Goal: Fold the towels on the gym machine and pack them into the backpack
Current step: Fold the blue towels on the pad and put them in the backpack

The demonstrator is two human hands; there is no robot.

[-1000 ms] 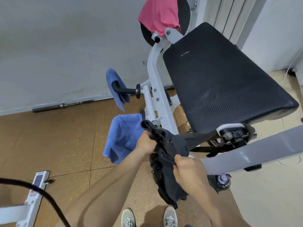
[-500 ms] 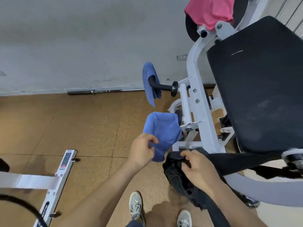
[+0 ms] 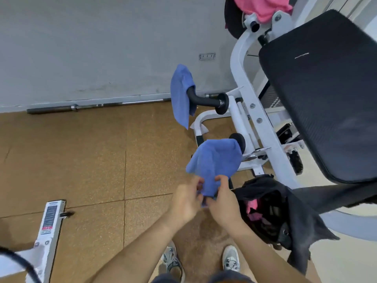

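Observation:
A blue towel (image 3: 214,160) hangs over a black padded roller of the white gym machine (image 3: 255,111). My left hand (image 3: 186,198) and my right hand (image 3: 223,199) both pinch its lower edge. Higher up, a second blue towel (image 3: 181,97) drapes over a black handle. A pink towel (image 3: 263,7) lies on the top pad. To the right of my hands the black backpack (image 3: 271,213) hangs open from the machine, with pink cloth (image 3: 253,210) inside it.
The large black seat pad (image 3: 322,94) fills the right side. A steel barbell bar (image 3: 91,106) lies along the grey wall. A white machine foot with a label (image 3: 49,219) is on the brown floor at left. My shoes (image 3: 230,260) stand below.
My right hand let go of the backpack and moved left to the lower blue towel. My left hand closed on the same towel. The backpack now hangs open.

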